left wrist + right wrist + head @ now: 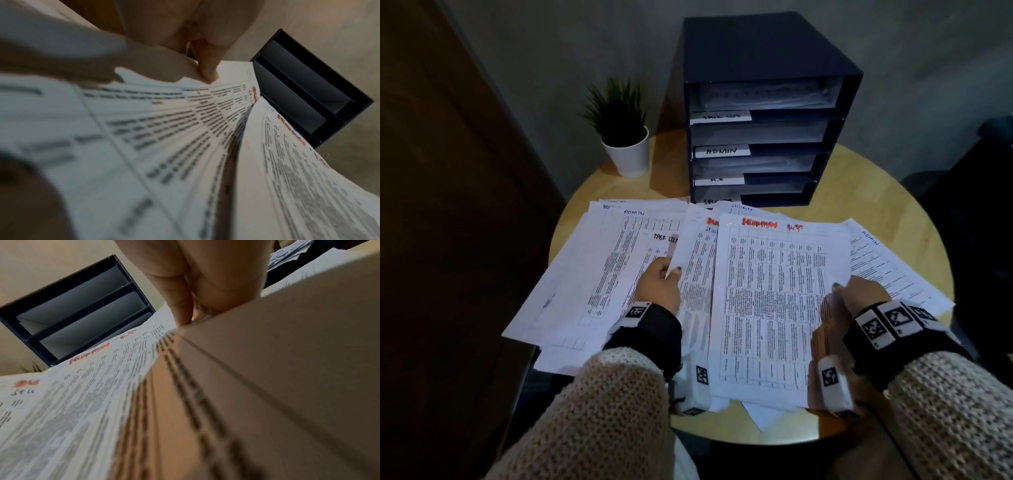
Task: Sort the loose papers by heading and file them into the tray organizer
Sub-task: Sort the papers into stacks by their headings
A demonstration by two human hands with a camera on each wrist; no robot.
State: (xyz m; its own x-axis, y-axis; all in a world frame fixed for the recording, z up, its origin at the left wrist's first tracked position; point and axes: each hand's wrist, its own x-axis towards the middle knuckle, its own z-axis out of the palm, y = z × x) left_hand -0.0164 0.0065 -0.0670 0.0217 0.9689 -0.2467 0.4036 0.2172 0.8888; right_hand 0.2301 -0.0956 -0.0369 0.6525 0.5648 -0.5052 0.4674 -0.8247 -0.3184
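Observation:
Loose printed papers [619, 260] lie fanned over the round table. My left hand [666, 277] pinches the left edge of a sheet [695, 260] with an orange-marked heading; the same sheet [164, 123] fills the left wrist view, under my thumb [207, 71]. My right hand [852, 291] grips the right edge of the top sheet [774, 294], headed in orange marker, and that top sheet [86, 394] also shows in the right wrist view. The dark tray organizer [763, 113] stands behind, its slots labelled TASK LIST, ADMIN, H.R and one part-hidden label.
A small potted plant [625, 137] in a white pot stands left of the organizer. A dark door or panel [448, 171] is at the left. Papers overhang the wooden table's [893, 212] near and left edges. A dark object [989, 171] sits at the far right.

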